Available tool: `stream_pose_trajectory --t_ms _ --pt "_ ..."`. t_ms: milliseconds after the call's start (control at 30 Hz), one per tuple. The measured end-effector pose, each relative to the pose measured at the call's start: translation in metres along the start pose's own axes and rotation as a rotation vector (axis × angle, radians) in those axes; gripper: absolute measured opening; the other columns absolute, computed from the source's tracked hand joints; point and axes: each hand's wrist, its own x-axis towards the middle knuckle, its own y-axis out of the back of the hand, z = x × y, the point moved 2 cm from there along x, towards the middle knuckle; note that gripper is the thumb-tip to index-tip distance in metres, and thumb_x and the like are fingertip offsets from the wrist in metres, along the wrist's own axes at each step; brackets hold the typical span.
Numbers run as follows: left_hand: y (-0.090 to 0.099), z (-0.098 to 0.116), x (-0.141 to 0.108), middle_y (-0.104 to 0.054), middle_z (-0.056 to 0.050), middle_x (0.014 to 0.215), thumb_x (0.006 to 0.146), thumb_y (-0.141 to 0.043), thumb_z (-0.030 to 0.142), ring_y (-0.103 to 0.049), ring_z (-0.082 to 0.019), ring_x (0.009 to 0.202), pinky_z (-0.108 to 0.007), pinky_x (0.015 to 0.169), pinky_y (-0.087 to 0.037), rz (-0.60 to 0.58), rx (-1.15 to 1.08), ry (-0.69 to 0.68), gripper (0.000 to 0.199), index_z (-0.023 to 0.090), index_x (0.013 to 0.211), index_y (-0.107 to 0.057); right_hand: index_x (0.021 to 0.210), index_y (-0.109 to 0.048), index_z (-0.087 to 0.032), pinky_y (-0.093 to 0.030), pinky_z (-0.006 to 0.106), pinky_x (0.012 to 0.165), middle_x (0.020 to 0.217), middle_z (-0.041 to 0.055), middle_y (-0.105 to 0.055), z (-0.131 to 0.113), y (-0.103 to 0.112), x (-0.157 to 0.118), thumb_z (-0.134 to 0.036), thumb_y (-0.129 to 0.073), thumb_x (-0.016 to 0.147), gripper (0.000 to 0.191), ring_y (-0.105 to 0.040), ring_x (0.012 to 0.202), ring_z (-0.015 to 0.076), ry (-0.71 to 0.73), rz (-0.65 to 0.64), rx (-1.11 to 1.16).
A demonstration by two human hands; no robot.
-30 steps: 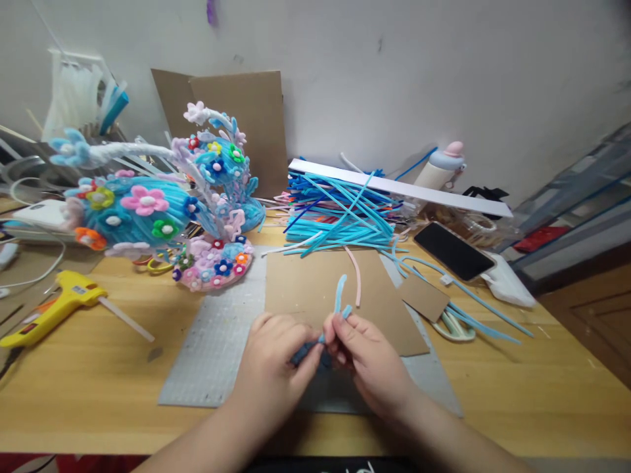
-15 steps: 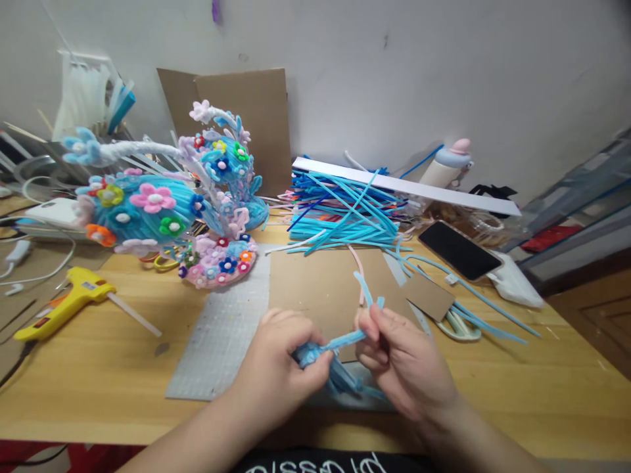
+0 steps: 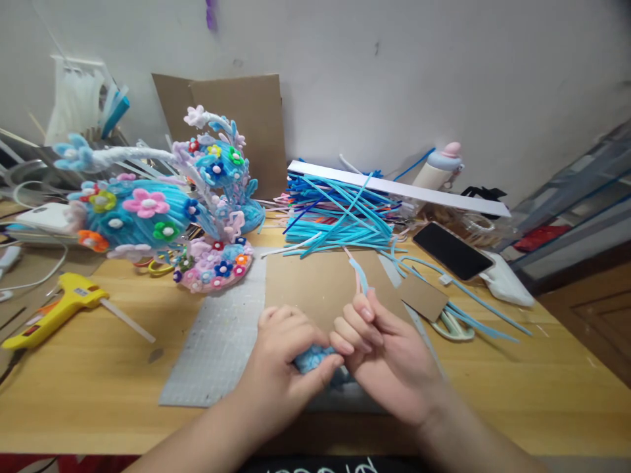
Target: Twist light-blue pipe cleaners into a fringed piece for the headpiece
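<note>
My left hand (image 3: pixel 296 364) is closed around a light blue bundle of fuzzy pipe cleaners (image 3: pixel 313 359), just above the front of the cardboard sheet. Beside it, my right hand (image 3: pixel 382 351) has its fingers curled around a light blue pipe cleaner (image 3: pixel 359 276), whose free end sticks up past the thumb. The fingertips of the two hands almost meet, and they cover most of the bundle and the strand between them. A pink pipe cleaner (image 3: pixel 357 281) lies behind the raised end.
A pile of blue pipe cleaners (image 3: pixel 340 223) lies at the back. Two flower-covered blue decorations (image 3: pixel 148 203) stand left, beyond a yellow glue gun (image 3: pixel 73 305). A phone (image 3: pixel 453 249) rests at right. The cardboard sheet (image 3: pixel 305 282) lies over a grey cutting mat (image 3: pixel 202 355).
My right hand has moved left, close against my left hand, and its fingers have curled further around the strand. Less of the bundle shows. The whole view has shifted slightly.
</note>
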Motion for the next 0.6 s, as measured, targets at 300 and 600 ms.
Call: stream_pose_trajectory --t_ms 300,600 --pt "0.003 -0.003 0.004 -0.061 0.003 0.067 0.073 -0.053 0.023 -0.052 -0.016 0.085 -0.038 0.092 -0.025 -0.147 0.190 -0.127 0.007 0.021 0.067 -0.056 0.042 -0.020 -0.019 -0.023 0.026 0.047 0.038 -0.0065 -0.019 -0.003 0.006 0.006 -0.033 -0.046 0.081 0.049 -0.020 0.039 0.0084 -0.265 0.077 -0.163" --pt "0.004 0.000 0.001 -0.063 0.004 0.067 0.077 -0.049 0.023 -0.054 -0.013 0.088 -0.039 0.103 -0.018 -0.148 0.273 -0.311 0.011 0.022 0.069 -0.056 0.042 -0.015 -0.019 -0.023 0.027 0.049 0.036 -0.0078 -0.017 -0.008 0.007 -0.007 -0.031 -0.050 0.078 0.051 -0.018 0.038 0.0071 -0.224 0.067 -0.234"
